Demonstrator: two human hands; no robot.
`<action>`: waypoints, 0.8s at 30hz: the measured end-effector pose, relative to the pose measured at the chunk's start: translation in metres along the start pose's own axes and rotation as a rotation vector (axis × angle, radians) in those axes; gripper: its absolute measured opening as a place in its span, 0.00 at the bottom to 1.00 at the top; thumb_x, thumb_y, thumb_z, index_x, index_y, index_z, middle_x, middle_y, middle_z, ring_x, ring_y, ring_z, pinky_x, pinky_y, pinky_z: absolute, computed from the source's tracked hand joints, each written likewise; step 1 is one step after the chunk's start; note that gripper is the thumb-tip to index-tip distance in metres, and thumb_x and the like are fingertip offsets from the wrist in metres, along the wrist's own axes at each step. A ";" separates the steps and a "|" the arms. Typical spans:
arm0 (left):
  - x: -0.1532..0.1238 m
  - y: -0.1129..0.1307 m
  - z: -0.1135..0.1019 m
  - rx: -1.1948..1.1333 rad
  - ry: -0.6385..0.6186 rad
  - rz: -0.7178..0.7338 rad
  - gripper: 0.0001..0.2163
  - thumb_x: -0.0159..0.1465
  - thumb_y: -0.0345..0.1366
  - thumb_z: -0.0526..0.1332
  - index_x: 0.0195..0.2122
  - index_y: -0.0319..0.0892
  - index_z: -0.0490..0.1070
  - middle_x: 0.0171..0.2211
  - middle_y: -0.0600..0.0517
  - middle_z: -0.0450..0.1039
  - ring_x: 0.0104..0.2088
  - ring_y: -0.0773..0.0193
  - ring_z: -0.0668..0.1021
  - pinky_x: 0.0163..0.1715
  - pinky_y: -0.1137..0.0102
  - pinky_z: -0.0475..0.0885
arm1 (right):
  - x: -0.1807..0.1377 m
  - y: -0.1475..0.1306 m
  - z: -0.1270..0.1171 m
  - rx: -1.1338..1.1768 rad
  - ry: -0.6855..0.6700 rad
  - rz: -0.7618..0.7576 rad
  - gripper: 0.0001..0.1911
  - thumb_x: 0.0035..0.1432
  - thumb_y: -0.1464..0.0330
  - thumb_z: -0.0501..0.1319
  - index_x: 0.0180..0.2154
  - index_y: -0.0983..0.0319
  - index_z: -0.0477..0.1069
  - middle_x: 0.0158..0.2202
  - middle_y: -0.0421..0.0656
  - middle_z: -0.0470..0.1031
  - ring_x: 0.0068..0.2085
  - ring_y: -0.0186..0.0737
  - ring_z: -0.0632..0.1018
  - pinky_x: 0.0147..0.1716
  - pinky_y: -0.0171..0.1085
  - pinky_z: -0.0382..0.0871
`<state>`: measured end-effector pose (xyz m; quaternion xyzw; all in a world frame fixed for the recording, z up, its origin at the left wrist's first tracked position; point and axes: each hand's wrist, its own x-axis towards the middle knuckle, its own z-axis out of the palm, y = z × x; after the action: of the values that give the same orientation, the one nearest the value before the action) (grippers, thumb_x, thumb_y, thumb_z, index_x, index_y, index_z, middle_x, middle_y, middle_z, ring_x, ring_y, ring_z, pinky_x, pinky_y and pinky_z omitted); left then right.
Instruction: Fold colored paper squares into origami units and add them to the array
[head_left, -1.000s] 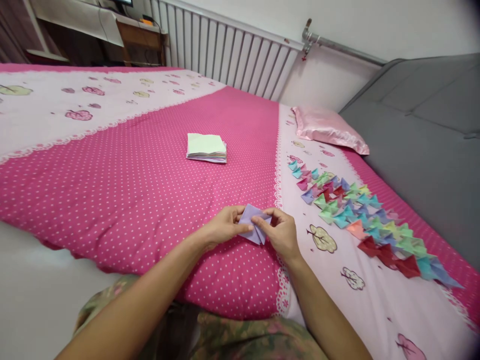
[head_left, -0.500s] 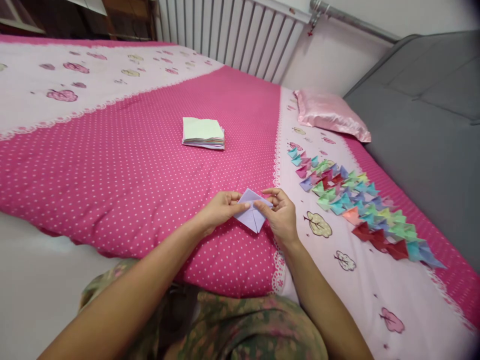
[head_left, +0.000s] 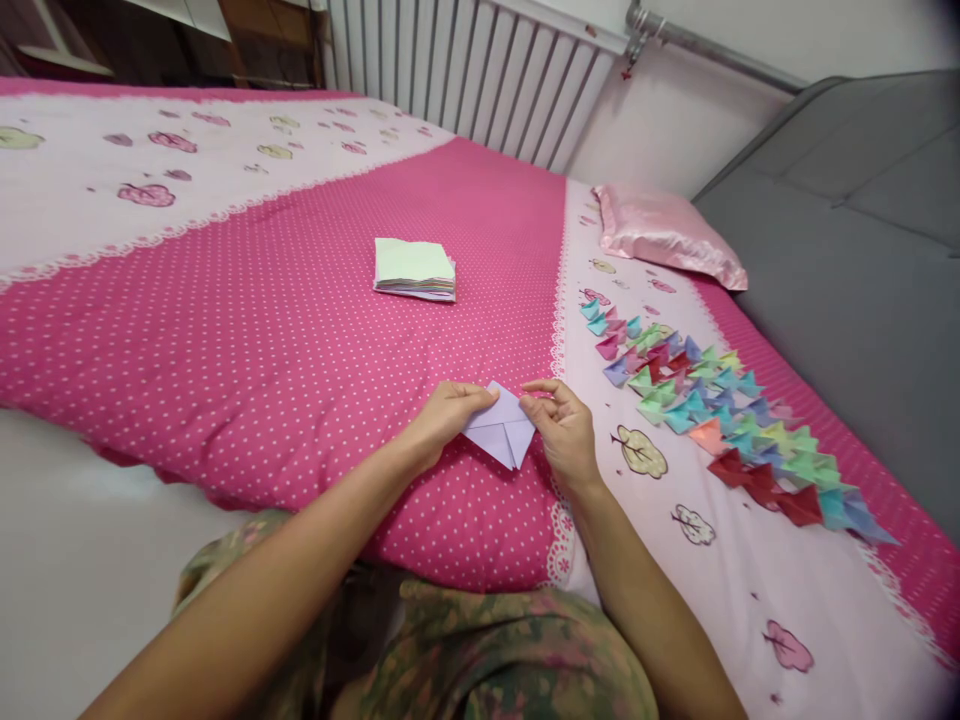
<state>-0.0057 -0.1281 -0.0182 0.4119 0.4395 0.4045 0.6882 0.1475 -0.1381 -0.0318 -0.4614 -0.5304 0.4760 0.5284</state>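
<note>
A lavender sheet of folded origami paper [head_left: 501, 432] is held between my two hands, above the near edge of the bed. My left hand [head_left: 456, 412] pinches its upper left edge, thumb on top. Its right side is gripped by my right hand [head_left: 559, 422] between thumb and fingers. Creases and a split flap show on the lower part, which points towards me. The fingers behind the paper are partly hidden.
A stack of square coloured paper [head_left: 415, 268] lies on the pink dotted bedspread [head_left: 285, 300]. To the right, several rows of small folded paper boats [head_left: 697, 405] stand near a pink satin pillow [head_left: 667, 235]. A grey headboard [head_left: 840, 230] rises at the right, a white radiator [head_left: 480, 75] behind.
The lavender paper's top flaps have shifted, and a wider horizontal fold edge now shows. Both thumbs have moved apart, away from its centre towards the upper corners. The view has shifted slightly.
</note>
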 end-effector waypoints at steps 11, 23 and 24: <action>-0.002 0.000 -0.001 0.129 0.000 0.022 0.15 0.55 0.42 0.58 0.18 0.36 0.66 0.16 0.53 0.64 0.16 0.72 0.63 0.19 0.74 0.54 | 0.001 0.002 -0.001 -0.021 -0.083 -0.050 0.07 0.49 0.65 0.63 0.33 0.60 0.72 0.24 0.37 0.72 0.24 0.31 0.71 0.24 0.30 0.63; 0.004 0.000 -0.017 0.442 -0.121 0.601 0.24 0.52 0.23 0.55 0.51 0.43 0.65 0.49 0.46 0.69 0.47 0.62 0.71 0.45 0.68 0.65 | 0.008 -0.005 -0.005 0.405 -0.024 0.342 0.08 0.41 0.69 0.68 0.29 0.62 0.75 0.26 0.39 0.77 0.28 0.34 0.76 0.30 0.32 0.70; 0.003 0.000 -0.016 0.464 -0.156 0.644 0.27 0.51 0.22 0.56 0.53 0.45 0.64 0.52 0.47 0.67 0.50 0.61 0.69 0.48 0.66 0.63 | 0.008 -0.006 -0.005 0.417 -0.047 0.370 0.08 0.41 0.69 0.68 0.29 0.62 0.75 0.26 0.39 0.77 0.28 0.34 0.76 0.29 0.32 0.70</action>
<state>-0.0200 -0.1216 -0.0238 0.7023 0.3142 0.4571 0.4462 0.1527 -0.1304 -0.0247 -0.4205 -0.3401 0.6739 0.5034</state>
